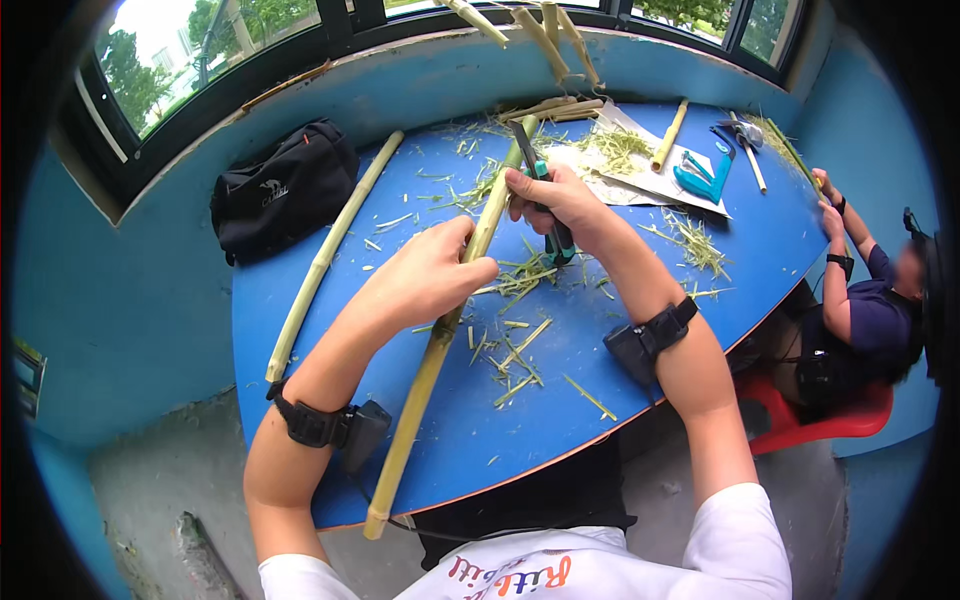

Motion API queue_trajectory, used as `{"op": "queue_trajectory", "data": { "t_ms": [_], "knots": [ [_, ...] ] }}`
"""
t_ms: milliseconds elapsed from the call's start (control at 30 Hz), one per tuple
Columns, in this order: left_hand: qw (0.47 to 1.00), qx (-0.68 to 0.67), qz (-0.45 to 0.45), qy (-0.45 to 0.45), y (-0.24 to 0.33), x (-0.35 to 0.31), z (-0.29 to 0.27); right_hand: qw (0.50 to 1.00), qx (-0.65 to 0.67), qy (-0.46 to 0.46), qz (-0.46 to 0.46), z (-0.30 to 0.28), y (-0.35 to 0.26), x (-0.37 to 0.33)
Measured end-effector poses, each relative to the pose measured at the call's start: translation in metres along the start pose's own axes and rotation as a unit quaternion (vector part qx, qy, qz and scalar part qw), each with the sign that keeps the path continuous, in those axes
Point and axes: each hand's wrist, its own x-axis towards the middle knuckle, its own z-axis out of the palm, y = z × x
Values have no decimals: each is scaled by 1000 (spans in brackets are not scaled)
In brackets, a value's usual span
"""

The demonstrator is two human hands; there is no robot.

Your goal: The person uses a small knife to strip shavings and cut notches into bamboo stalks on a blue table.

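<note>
A long yellow-green bamboo pole (pixel 424 400) lies slantwise over the blue table, its near end jutting past the edge towards me. My left hand (pixel 432 268) is closed round the pole at about its middle. In my right hand (pixel 572 205) is a knife (pixel 560 240) with a black and teal handle. Its dark blade lies against the pole's far part, where the surface looks greener; the exact contact is hard to make out. Thin bamboo shavings (pixel 522 285) are scattered beneath and beside both hands.
Left of me, a second bamboo pole (pixel 335 255) lies near a black bag (pixel 285 190). Paper sheets (pixel 655 185), a teal tool (pixel 705 175) and a short bamboo stick (pixel 670 135) are at the back right. A co-worker (pixel 865 310) on a red chair (pixel 830 425) holds another stick at the table's right edge.
</note>
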Motion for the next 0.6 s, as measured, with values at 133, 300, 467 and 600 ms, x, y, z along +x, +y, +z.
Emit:
{"op": "queue_trajectory", "data": {
  "t_ms": [133, 300, 467, 600],
  "knots": [
    [1000, 11, 10, -9, -2, 4, -3, 1000, -6, -8, -6, -5, -3, -2],
    [999, -27, 7, -26, -15, 10, 0, 999, 5, 14, -41, -7, 5, 3],
    [996, -84, 8, -8, -25, 12, -7, 982, -67, 157, -79, -27, 1, 9],
    [999, -40, -7, 22, -34, 16, 0, 956, -260, 101, -93, -18, 7, 10]
  ]
}}
